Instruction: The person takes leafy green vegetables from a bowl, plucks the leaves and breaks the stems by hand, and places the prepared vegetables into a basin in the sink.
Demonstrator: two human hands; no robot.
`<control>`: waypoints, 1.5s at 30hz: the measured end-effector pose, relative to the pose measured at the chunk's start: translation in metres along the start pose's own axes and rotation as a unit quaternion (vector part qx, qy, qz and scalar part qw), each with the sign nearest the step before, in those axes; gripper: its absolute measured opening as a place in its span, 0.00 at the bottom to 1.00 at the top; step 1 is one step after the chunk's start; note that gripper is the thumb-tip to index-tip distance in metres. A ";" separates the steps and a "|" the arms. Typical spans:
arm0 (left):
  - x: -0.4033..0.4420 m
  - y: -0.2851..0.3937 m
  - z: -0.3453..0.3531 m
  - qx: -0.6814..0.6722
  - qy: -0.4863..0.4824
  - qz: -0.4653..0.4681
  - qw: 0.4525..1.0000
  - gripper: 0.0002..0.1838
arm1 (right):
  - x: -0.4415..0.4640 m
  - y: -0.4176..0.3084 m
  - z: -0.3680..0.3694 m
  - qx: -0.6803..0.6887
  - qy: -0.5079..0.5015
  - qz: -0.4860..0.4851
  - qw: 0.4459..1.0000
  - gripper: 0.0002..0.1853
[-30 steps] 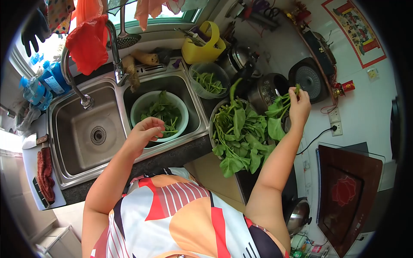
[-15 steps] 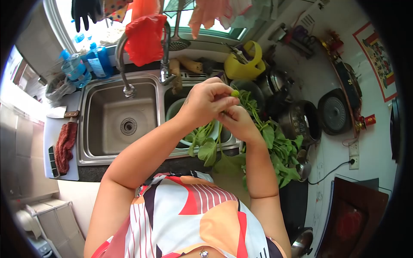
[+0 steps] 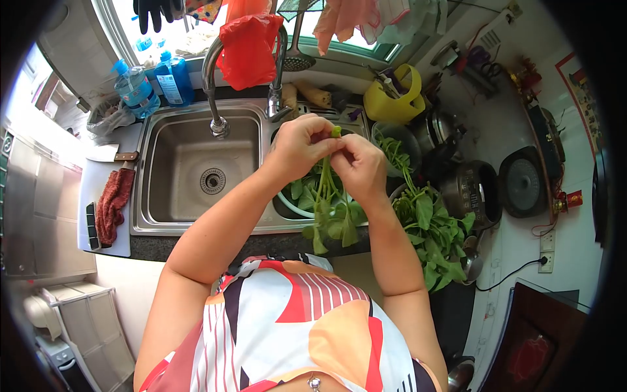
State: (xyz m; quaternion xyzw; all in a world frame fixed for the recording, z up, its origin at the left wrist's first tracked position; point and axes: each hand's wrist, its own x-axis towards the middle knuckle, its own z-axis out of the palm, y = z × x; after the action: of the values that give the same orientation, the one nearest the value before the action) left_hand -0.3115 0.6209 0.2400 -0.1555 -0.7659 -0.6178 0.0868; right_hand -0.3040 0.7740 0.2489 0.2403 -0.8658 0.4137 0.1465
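My left hand point(image 3: 302, 145) and my right hand point(image 3: 361, 166) meet over the right sink basin, both pinching the top of a leafy green stem point(image 3: 326, 186). Its stalks and leaves hang down between and below my hands. Behind it, a light green bowl point(image 3: 292, 206) in the basin holds more leaves, partly hidden by my hands. To the right lies a large heap of leafy greens point(image 3: 428, 225) in a container mostly covered by them. A clear tub point(image 3: 406, 145) with cut stems stands behind my right hand.
The left basin point(image 3: 189, 157) has a faucet point(image 3: 219, 124) over it. On a white board point(image 3: 121, 245) at the left are a knife point(image 3: 111, 154) and a reddish-brown cloth point(image 3: 113, 206). A yellow basket point(image 3: 394, 98), a cooker point(image 3: 471, 195) and blue bottles point(image 3: 174, 80) stand around.
My right hand has brought greens from the heap on the right over to the sink. My left hand has risen from the bowl to meet it. The view has shifted.
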 end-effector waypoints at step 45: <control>0.005 -0.027 -0.031 -0.463 -0.058 -0.139 0.874 0.12 | -0.021 0.004 0.023 0.502 -0.178 0.230 0.814 0.11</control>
State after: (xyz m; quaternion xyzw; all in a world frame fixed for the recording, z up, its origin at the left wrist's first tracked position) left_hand -0.3278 0.5866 0.2236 -0.1050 -0.4100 -0.8972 -0.1262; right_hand -0.2896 0.7645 0.2226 0.1434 -0.5786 0.7628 -0.2508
